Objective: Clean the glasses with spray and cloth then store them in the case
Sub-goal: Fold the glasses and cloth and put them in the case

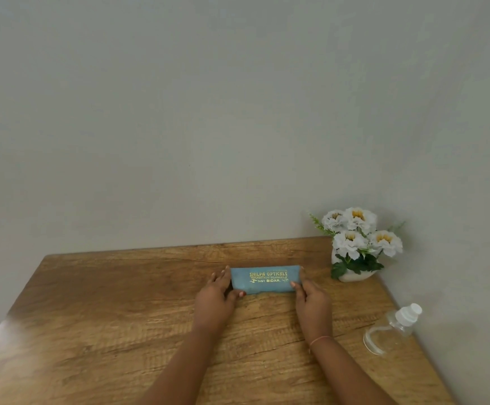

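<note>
- Wall (179, 112): plain grey surface behind the counter, filling the upper part of my view.
- Counter (106, 317): wood-grain top carrying every object I can see.
- Flower pot (354, 276): white pot of white artificial flowers at the far right corner, near the case but apart from it.
- Spray bottle (389, 331): clear bottle with a white cap, lying on its side at the right edge, well apart from both hands; I cannot tell how much liquid is in it.
- Case (265, 279): blue, gold-lettered, lying flat and closed at the counter's middle. Its contents are hidden; no glasses and no cloth are visible anywhere, so I judge both may be inside.
- Left hand (216, 296): its grip closes on the case's left end, thumb at the near edge, fingers over the far side.
- Right hand (313, 299): its grip closes on the case's right end in the same manner.
- Step in hand: I judge this as either the opening of the task or its close, the pictures alone not deciding.
- Next move, if opening: it calls for steadying one end while the other hand draws out the contents.
</note>
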